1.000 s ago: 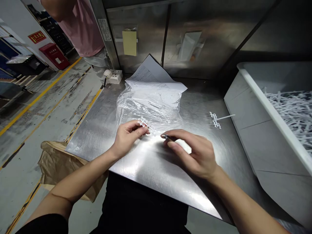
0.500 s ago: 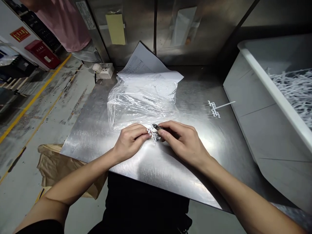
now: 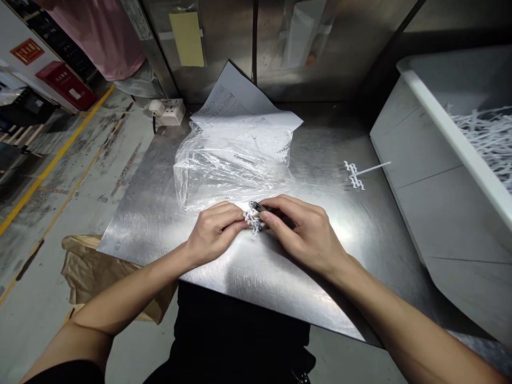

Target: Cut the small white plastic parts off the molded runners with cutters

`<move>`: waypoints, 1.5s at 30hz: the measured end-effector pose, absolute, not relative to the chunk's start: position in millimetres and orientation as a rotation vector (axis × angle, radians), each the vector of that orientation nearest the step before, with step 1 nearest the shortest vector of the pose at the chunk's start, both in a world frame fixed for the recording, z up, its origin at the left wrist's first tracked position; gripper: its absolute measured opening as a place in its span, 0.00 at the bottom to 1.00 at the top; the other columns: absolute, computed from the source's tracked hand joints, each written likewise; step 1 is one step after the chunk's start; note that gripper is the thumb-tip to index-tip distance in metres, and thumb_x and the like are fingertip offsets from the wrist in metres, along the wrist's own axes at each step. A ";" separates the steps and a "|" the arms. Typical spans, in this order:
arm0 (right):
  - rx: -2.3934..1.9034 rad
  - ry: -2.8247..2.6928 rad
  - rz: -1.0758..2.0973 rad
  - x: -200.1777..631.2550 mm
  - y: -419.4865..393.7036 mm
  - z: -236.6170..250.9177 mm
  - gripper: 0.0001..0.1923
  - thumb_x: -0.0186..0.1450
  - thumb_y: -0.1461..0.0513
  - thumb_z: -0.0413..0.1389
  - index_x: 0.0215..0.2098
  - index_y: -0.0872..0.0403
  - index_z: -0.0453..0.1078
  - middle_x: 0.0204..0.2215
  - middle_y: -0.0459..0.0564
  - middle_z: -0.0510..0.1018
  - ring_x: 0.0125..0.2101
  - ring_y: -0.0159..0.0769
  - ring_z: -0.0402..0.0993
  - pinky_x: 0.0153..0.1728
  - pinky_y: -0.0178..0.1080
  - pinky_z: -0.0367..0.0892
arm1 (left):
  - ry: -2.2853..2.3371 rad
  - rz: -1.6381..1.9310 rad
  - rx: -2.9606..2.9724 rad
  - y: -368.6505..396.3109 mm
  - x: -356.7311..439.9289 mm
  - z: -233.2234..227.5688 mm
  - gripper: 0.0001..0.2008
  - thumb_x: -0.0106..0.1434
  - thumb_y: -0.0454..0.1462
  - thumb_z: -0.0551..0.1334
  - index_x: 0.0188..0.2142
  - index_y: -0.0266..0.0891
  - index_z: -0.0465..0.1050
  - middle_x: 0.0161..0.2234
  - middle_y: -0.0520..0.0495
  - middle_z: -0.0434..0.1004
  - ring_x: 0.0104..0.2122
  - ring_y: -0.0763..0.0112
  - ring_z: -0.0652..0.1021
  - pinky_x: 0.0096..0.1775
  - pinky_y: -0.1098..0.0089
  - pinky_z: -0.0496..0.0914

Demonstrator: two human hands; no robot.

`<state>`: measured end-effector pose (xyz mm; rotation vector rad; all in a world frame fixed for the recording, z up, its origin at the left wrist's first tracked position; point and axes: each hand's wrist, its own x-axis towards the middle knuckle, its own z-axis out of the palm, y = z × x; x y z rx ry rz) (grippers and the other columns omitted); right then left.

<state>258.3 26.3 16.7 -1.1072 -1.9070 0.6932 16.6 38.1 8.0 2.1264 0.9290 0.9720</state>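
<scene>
My left hand (image 3: 216, 232) is closed, pinching a white plastic sprue (image 3: 252, 220) with small branched parts between thumb and fingertips, just above the metal table. From the right, my right hand (image 3: 298, 226) is closed round a small dark pair of nippers (image 3: 260, 207). Their jaws are at the sprue, and most of the tool is hidden by the fingers. Just beyond both hands lies a clear plastic bag (image 3: 232, 170). Another white sprue with a long stem (image 3: 355, 175) rests on the table to the right.
A grey bin (image 3: 416, 160) of thin white plastic pieces stands at the right. Printed paper (image 3: 248, 104) lies behind the bag, near a power socket (image 3: 172, 112). Brown paper (image 3: 86, 272) is below the table's left edge. A person in a pink top (image 3: 104, 37) stands at back left.
The nippers' jaws have shifted slightly against the sprue, and the sprue has turned a little between my fingers. Both hands stay in nearly the same place; the view has tilted slightly.
</scene>
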 end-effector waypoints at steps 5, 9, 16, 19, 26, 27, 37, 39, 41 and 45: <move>-1.095 -1.897 0.697 258.1 25.9 18.7 0.07 0.80 0.62 0.60 0.50 0.53 0.81 0.40 0.50 0.88 0.39 0.41 0.85 0.41 0.42 0.75 | 0.919 1.047 2.138 39.9 16.3 5.2 0.06 0.79 0.35 0.68 0.46 0.42 0.87 0.42 0.44 0.90 0.41 0.64 0.86 0.45 0.65 0.77; -1.082 -1.908 0.684 258.1 25.2 18.2 0.07 0.80 0.62 0.60 0.51 0.53 0.81 0.40 0.50 0.87 0.38 0.41 0.85 0.41 0.42 0.75 | 0.876 1.050 2.183 40.1 16.8 3.9 0.06 0.79 0.34 0.67 0.49 0.42 0.86 0.41 0.46 0.89 0.40 0.65 0.86 0.45 0.64 0.77; -1.085 -1.939 0.656 259.1 25.0 17.1 0.08 0.80 0.61 0.59 0.51 0.54 0.81 0.40 0.51 0.87 0.37 0.42 0.84 0.40 0.43 0.74 | 0.874 1.043 2.182 39.9 16.6 2.2 0.07 0.79 0.34 0.67 0.50 0.43 0.86 0.42 0.45 0.89 0.41 0.65 0.86 0.46 0.64 0.77; -1.097 -1.945 0.666 259.9 25.1 16.9 0.08 0.81 0.61 0.59 0.51 0.54 0.81 0.40 0.52 0.87 0.38 0.42 0.84 0.41 0.44 0.74 | 0.875 1.044 2.181 39.9 16.1 2.5 0.07 0.79 0.33 0.67 0.50 0.43 0.86 0.42 0.46 0.89 0.41 0.65 0.86 0.46 0.64 0.77; -1.091 -1.958 0.658 259.4 25.4 15.7 0.10 0.81 0.61 0.58 0.52 0.55 0.81 0.41 0.52 0.87 0.38 0.42 0.84 0.41 0.44 0.74 | 0.855 1.034 2.214 39.9 15.7 3.5 0.06 0.79 0.33 0.67 0.50 0.42 0.85 0.42 0.46 0.89 0.41 0.65 0.86 0.46 0.64 0.77; -1.092 -1.949 0.666 258.9 25.2 16.0 0.09 0.81 0.61 0.58 0.51 0.54 0.81 0.41 0.52 0.87 0.38 0.42 0.84 0.41 0.43 0.74 | 0.852 1.028 2.221 40.0 15.9 3.6 0.06 0.79 0.33 0.67 0.49 0.42 0.85 0.41 0.46 0.89 0.41 0.65 0.86 0.46 0.64 0.78; -1.313 -1.722 1.057 256.5 29.3 12.6 0.11 0.78 0.57 0.60 0.42 0.52 0.82 0.32 0.48 0.87 0.31 0.41 0.82 0.34 0.42 0.71 | 0.951 0.980 2.354 36.2 17.2 1.3 0.06 0.80 0.35 0.66 0.48 0.40 0.83 0.40 0.46 0.90 0.38 0.65 0.86 0.43 0.63 0.79; -1.343 -1.692 1.117 257.1 30.9 12.2 0.11 0.77 0.56 0.60 0.40 0.52 0.82 0.29 0.48 0.85 0.29 0.40 0.81 0.32 0.41 0.70 | 0.953 0.996 2.360 35.9 17.1 0.5 0.05 0.80 0.34 0.66 0.48 0.40 0.83 0.40 0.46 0.90 0.38 0.65 0.87 0.42 0.64 0.80; -1.371 -1.682 1.143 257.8 31.9 12.4 0.12 0.76 0.55 0.60 0.40 0.52 0.83 0.28 0.48 0.85 0.28 0.40 0.80 0.31 0.41 0.69 | 0.950 1.012 2.348 36.0 17.1 0.0 0.05 0.79 0.34 0.66 0.48 0.40 0.83 0.40 0.46 0.90 0.38 0.65 0.88 0.42 0.65 0.80; -1.402 -1.686 1.130 259.0 31.2 14.8 0.12 0.76 0.55 0.61 0.42 0.52 0.84 0.28 0.48 0.85 0.28 0.40 0.80 0.30 0.40 0.69 | 0.960 1.020 2.327 36.4 17.3 -0.8 0.05 0.79 0.33 0.67 0.47 0.40 0.84 0.41 0.47 0.91 0.39 0.65 0.89 0.43 0.66 0.81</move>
